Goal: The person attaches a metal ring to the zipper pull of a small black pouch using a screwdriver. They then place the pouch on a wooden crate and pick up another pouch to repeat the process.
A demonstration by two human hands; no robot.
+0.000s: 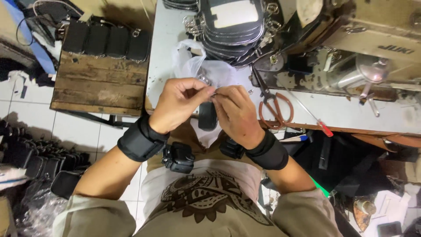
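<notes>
1. The left hand (177, 103) and the right hand (234, 114) met above the near edge of the desk (164, 52), fingertips touching.
2. Both hands were closed narrowly on a small metal ring (213, 93), pinched between thumb and forefinger on each side. The ring is too small to show whether it was already threaded.
3. A black pouch (207, 116) hung just below the fingers, between the two hands, and appeared to be connected to the ring.
4. Judged step: fitting the ring to the pouch, with the attachment in progress rather than finished.
5. The next move would call for a fine twist with both pinches kept firm, as the ring could slip easily.
6. A white plastic bag (188, 61) lay just beyond the hands; a stack of finished black pouches (234, 37) stood farther back.
7. Orange-handled scissors (274, 107) lay to the right, near the sewing machine (351, 48).
</notes>
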